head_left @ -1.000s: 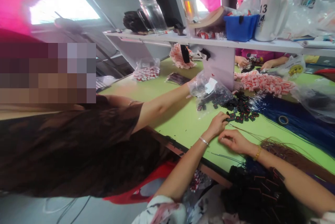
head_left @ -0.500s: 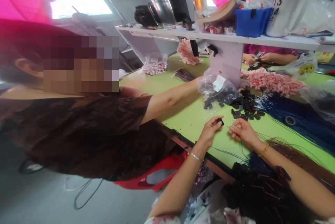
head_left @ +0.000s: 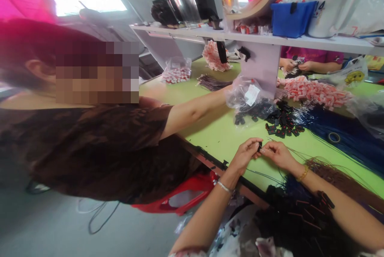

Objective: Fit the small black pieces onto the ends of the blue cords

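Between the thumb and fingers of my left hand [head_left: 246,156] is a small black connector housing [head_left: 259,146]. My right hand [head_left: 277,153] pinches a thin wire, its tip at the housing; my fingers cover most of the join. Dark wires [head_left: 264,173] trail across the green tabletop below my hands. Just beyond them lies a pile of black housings [head_left: 282,125], some with red parts. More black pieces with orange-red strips [head_left: 306,213] rest on my lap, under my right forearm.
A co-worker [head_left: 90,149] sits at my left, one arm reaching to a clear plastic bag [head_left: 244,95]. Blue wires [head_left: 345,137] with a tape roll [head_left: 334,137] and brown wires [head_left: 339,177] lie on the right. Pink-white connectors [head_left: 315,91] are heaped under the shelf [head_left: 255,40].
My hands have come together: the right moved left until its wire met the black housing in my left hand. The co-worker's arm stays stretched toward the bag.
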A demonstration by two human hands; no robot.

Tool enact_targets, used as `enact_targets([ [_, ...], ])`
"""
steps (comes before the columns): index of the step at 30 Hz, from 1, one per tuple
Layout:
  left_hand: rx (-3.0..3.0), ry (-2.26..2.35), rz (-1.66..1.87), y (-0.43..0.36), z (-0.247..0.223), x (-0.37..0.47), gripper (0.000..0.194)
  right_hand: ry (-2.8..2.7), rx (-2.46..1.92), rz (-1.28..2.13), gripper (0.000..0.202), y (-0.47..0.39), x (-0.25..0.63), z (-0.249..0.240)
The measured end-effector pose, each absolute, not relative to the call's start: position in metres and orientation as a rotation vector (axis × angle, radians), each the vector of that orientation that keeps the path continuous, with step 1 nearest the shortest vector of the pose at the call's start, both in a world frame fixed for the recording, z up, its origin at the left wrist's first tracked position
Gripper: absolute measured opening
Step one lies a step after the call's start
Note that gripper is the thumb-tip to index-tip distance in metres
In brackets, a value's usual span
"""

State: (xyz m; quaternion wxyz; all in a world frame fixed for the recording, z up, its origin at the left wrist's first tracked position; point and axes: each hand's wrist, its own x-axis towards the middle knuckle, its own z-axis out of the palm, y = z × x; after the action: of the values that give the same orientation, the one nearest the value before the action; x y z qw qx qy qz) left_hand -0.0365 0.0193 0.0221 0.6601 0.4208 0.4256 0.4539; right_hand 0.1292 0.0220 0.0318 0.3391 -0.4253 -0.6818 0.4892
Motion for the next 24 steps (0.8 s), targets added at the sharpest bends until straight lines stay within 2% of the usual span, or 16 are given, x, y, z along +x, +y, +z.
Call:
enact_targets([
  [13, 0.973, 1.019, 1.228, 0.007, 0.020, -0.025, 0.036, -1.786, -1.122, 1.226, 0.008, 0.018, 0.131, 0.036],
  [18, 0.887, 0.991, 1.266, 0.008, 0.013, -0.024, 0.050, -1.706, -1.162, 1.248, 0.008, 0.019, 0.131, 0.032],
  [24, 0.629, 0.840, 1.280, 0.012, 0.008, -0.033, 0.034, -1.639, -1.213, 1.249, 0.010, 0.020, 0.131, 0.031],
])
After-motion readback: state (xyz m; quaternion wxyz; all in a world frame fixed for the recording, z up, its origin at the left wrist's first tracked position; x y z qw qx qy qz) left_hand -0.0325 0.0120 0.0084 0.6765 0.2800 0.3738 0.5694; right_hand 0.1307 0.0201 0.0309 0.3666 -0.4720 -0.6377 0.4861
